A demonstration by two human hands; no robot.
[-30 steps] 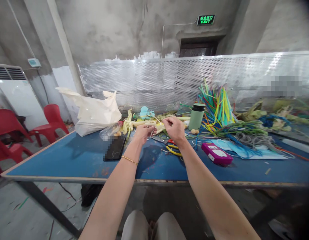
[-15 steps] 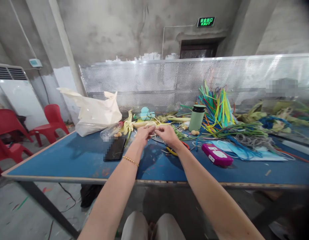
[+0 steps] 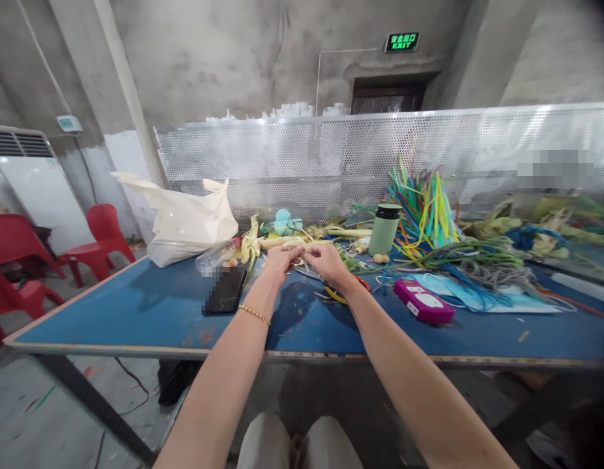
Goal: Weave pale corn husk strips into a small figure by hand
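My left hand (image 3: 279,262) and my right hand (image 3: 325,260) meet fingertip to fingertip over the blue table (image 3: 135,312). Both pinch a small thin piece between them that is too small to name. A gold bracelet (image 3: 254,314) sits on my left wrist. Pale dried leaf strips (image 3: 277,241) lie just behind the hands. Under my right wrist lie yellow-and-red handled pliers (image 3: 343,294). A dark phone (image 3: 225,290) rests left of my left hand.
A white plastic bag (image 3: 184,218) and a clear bottle (image 3: 214,256) lie at the back left. A green flask (image 3: 386,228), a bunch of coloured strips (image 3: 423,208), a pink box (image 3: 423,301) and tangled cords (image 3: 487,267) fill the right. Red chairs (image 3: 18,260) stand at far left.
My right hand has moved left and down from beside the flask, closing the gap until its fingertips met the left hand's. Over the last half second the hands hardly moved.
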